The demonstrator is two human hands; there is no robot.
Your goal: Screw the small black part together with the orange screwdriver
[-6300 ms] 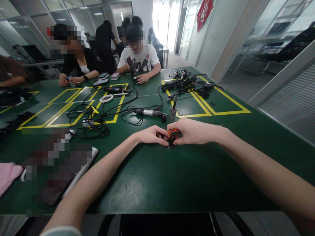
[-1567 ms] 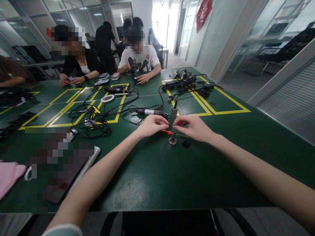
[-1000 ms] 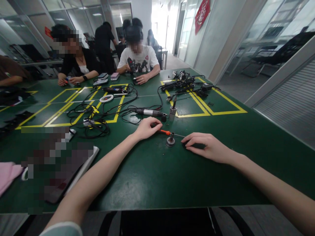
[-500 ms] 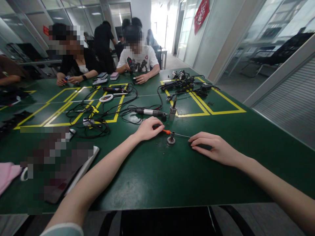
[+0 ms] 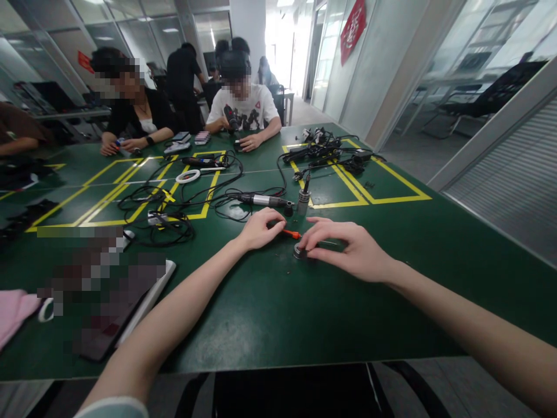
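My left hand (image 5: 262,228) is closed on the dark handle of a screwdriver with an orange collar (image 5: 292,234), low over the green table (image 5: 243,313). My right hand (image 5: 343,247) has its thumb and fingertips closed on a small round metal part (image 5: 299,251), which stands on the table just right of the orange collar. A thin metal shaft shows partly behind my right fingers. Behind both hands an upright metal cylinder (image 5: 303,200) with a dark tip stands beside a small black round piece (image 5: 288,209).
An electric screwdriver (image 5: 261,200) and looped cables (image 5: 174,229) lie past my left hand. More black cables (image 5: 322,151) are heaped at the back right. A tablet-like device (image 5: 126,307) lies at the left. Two people sit across the table; one person (image 5: 243,110) holds a tool.
My right hand has let go of the dark handle at the right, moved left and taken hold of the small round metal part. My left hand has barely moved.
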